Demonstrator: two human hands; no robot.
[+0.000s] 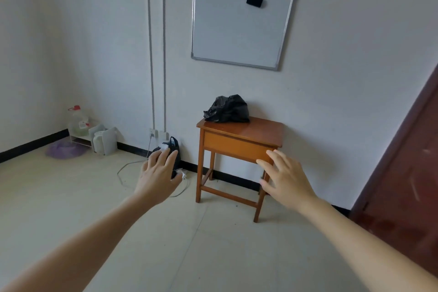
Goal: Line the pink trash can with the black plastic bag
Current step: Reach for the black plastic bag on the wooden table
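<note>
A crumpled black plastic bag (227, 109) lies on the back left part of a small wooden table (258, 130) against the wall. No pink trash can is in view. My left hand (158, 173) is stretched forward to the left of the table, fingers apart, holding nothing. My right hand (284, 178) is stretched out in front of the table's right front corner, fingers spread and empty. Both hands are well short of the bag.
A second black bag (175, 149) with white items and a cable (123, 173) sits on the floor by the wall socket. A water jug (78, 121), small rack and purple basin (64, 150) fill the left corner. A dark door (403, 185) stands at right; a whiteboard (241, 27) hangs above.
</note>
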